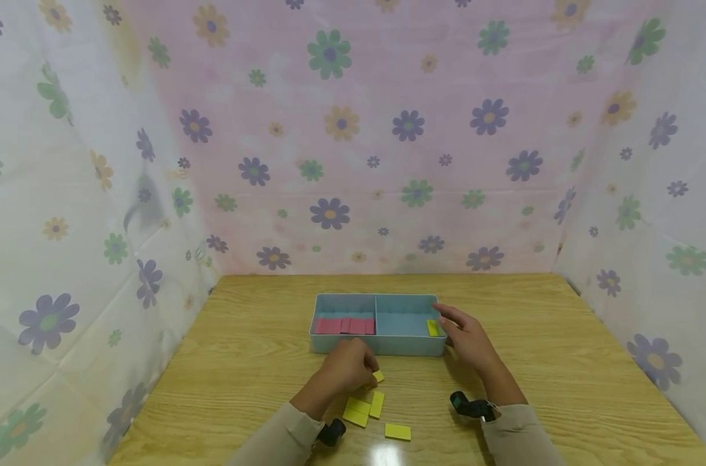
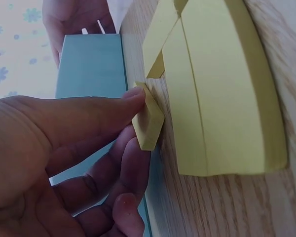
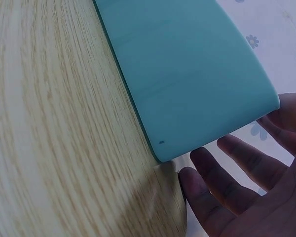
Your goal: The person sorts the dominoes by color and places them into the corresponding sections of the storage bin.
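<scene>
My left hand (image 1: 348, 366) pinches a small yellow tile (image 2: 149, 121) between thumb and fingers, just in front of the light-blue divided box (image 1: 382, 346). Below that hand, several yellow tiles (image 1: 356, 411) lie on the table, some side by side. At the box's right end is my right hand (image 1: 472, 343), fingers extended and fingertips at the end wall (image 3: 212, 140). Pink tiles (image 1: 345, 325) lie in a row in the left compartment. Over in the right compartment, yellow pieces (image 1: 432, 328) sit against the right wall.
The wooden table (image 1: 259, 343) carries the box near its middle. A single yellow tile (image 1: 398, 432) lies nearer the front edge. Flower-printed cloth (image 1: 358, 162) hangs behind the table and along both sides. Black straps with devices (image 1: 472, 408) are on the wrists.
</scene>
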Action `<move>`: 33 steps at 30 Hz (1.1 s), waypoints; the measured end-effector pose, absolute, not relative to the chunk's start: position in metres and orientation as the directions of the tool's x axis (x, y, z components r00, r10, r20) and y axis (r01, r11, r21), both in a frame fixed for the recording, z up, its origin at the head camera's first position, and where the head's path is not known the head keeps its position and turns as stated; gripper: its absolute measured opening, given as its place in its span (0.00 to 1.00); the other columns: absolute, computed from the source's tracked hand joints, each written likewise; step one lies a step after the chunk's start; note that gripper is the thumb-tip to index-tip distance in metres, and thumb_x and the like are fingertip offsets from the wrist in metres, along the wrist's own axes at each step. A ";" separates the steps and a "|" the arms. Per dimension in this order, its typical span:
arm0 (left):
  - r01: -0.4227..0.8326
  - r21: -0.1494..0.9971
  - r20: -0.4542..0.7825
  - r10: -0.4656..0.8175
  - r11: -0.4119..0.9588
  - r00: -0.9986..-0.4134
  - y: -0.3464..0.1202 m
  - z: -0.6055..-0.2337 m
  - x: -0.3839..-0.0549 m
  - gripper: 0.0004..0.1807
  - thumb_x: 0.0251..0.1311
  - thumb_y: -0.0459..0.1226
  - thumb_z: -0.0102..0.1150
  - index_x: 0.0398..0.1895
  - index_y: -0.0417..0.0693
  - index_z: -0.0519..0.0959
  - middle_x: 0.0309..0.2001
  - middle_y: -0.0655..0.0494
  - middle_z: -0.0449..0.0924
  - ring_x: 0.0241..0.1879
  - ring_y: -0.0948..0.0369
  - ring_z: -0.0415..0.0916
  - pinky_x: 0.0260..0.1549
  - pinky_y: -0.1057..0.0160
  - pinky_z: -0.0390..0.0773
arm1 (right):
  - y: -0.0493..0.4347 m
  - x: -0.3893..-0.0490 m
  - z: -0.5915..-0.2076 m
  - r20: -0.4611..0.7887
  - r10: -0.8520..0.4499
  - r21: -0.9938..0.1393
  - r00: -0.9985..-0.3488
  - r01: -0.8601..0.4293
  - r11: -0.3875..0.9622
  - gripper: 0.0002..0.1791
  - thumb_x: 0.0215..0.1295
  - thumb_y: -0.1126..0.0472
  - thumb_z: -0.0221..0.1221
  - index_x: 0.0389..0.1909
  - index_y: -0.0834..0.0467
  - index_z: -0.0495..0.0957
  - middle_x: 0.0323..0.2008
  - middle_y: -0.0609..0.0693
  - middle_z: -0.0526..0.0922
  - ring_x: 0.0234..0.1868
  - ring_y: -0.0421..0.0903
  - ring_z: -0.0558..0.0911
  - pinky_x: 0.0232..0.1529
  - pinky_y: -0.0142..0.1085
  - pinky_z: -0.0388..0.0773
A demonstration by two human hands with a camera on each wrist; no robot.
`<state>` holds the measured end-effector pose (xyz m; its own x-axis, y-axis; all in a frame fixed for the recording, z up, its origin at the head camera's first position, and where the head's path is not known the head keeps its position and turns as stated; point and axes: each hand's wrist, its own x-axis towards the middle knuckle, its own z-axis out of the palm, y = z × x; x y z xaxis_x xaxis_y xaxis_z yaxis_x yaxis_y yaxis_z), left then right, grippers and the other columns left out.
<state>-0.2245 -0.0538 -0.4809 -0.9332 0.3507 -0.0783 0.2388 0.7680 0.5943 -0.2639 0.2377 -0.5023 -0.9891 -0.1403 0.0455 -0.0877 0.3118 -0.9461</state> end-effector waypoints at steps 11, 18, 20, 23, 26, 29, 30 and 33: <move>0.245 0.614 -0.059 0.353 0.751 -0.934 -0.054 -0.479 -0.224 0.09 0.46 0.32 0.83 0.30 0.50 0.91 0.27 0.65 0.83 0.28 0.66 0.74 0.26 0.65 0.77 | 0.237 -0.265 -0.502 0.043 -0.149 -0.954 -0.988 -0.085 0.287 0.26 0.85 0.54 0.46 0.79 0.52 0.64 0.81 0.57 0.56 0.79 0.63 0.60 0.65 0.55 0.77; 0.241 0.678 -0.029 0.353 0.694 -0.935 -0.055 -0.482 -0.226 0.09 0.47 0.34 0.82 0.32 0.47 0.91 0.29 0.63 0.84 0.30 0.67 0.75 0.27 0.66 0.78 | 0.237 -0.265 -0.502 0.033 -0.130 -0.949 -0.991 -0.072 0.308 0.25 0.84 0.53 0.47 0.77 0.50 0.67 0.80 0.55 0.59 0.79 0.61 0.62 0.65 0.55 0.78; 0.229 0.704 -0.031 0.352 0.672 -0.935 -0.055 -0.482 -0.227 0.10 0.47 0.35 0.82 0.33 0.47 0.91 0.29 0.63 0.84 0.30 0.67 0.76 0.27 0.66 0.79 | 0.237 -0.265 -0.503 0.031 -0.130 -0.946 -0.991 -0.071 0.316 0.25 0.84 0.53 0.47 0.77 0.50 0.67 0.80 0.55 0.59 0.78 0.62 0.62 0.64 0.55 0.78; 0.198 0.746 -0.055 0.356 0.636 -0.933 -0.055 -0.479 -0.227 0.10 0.48 0.37 0.82 0.34 0.49 0.91 0.29 0.65 0.84 0.31 0.66 0.78 0.28 0.65 0.80 | 0.237 -0.266 -0.503 0.023 -0.124 -0.948 -0.992 -0.061 0.313 0.25 0.84 0.54 0.48 0.77 0.50 0.67 0.80 0.55 0.60 0.78 0.61 0.63 0.64 0.55 0.78; 0.183 0.772 -0.072 0.371 0.609 -0.926 -0.055 -0.476 -0.227 0.09 0.50 0.40 0.82 0.34 0.52 0.92 0.31 0.66 0.86 0.34 0.66 0.79 0.31 0.63 0.82 | 0.238 -0.266 -0.505 0.018 -0.126 -0.948 -0.992 -0.057 0.313 0.25 0.84 0.54 0.48 0.77 0.49 0.67 0.80 0.55 0.60 0.78 0.61 0.63 0.64 0.56 0.78; 0.174 0.798 -0.087 0.395 0.578 -0.914 -0.054 -0.472 -0.227 0.08 0.50 0.42 0.82 0.33 0.55 0.91 0.32 0.66 0.87 0.37 0.65 0.80 0.34 0.61 0.83 | 0.238 -0.265 -0.505 0.022 -0.128 -0.945 -0.992 -0.062 0.320 0.25 0.84 0.54 0.47 0.77 0.49 0.67 0.80 0.55 0.60 0.78 0.62 0.64 0.64 0.57 0.78; 0.167 0.811 -0.093 0.405 0.560 -0.910 -0.054 -0.471 -0.228 0.07 0.51 0.42 0.81 0.33 0.56 0.91 0.33 0.66 0.88 0.37 0.65 0.81 0.35 0.61 0.83 | 0.238 -0.265 -0.505 0.022 -0.128 -0.945 -0.992 -0.063 0.322 0.25 0.84 0.53 0.47 0.77 0.49 0.67 0.80 0.55 0.60 0.78 0.62 0.64 0.64 0.57 0.78; 0.119 0.868 -0.121 0.439 0.482 -0.890 -0.054 -0.467 -0.228 0.07 0.54 0.43 0.79 0.34 0.56 0.92 0.34 0.64 0.88 0.37 0.63 0.83 0.37 0.58 0.85 | 0.238 -0.265 -0.505 0.024 -0.127 -0.941 -0.992 -0.066 0.331 0.25 0.84 0.53 0.47 0.77 0.49 0.66 0.80 0.56 0.60 0.78 0.63 0.63 0.64 0.57 0.78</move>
<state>-0.2279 -0.0537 -0.4671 -0.8904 0.4387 -0.1213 0.1195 0.4824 0.8678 -0.2649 0.2381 -0.5050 -0.9916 -0.1271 0.0244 -0.0655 0.3307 -0.9415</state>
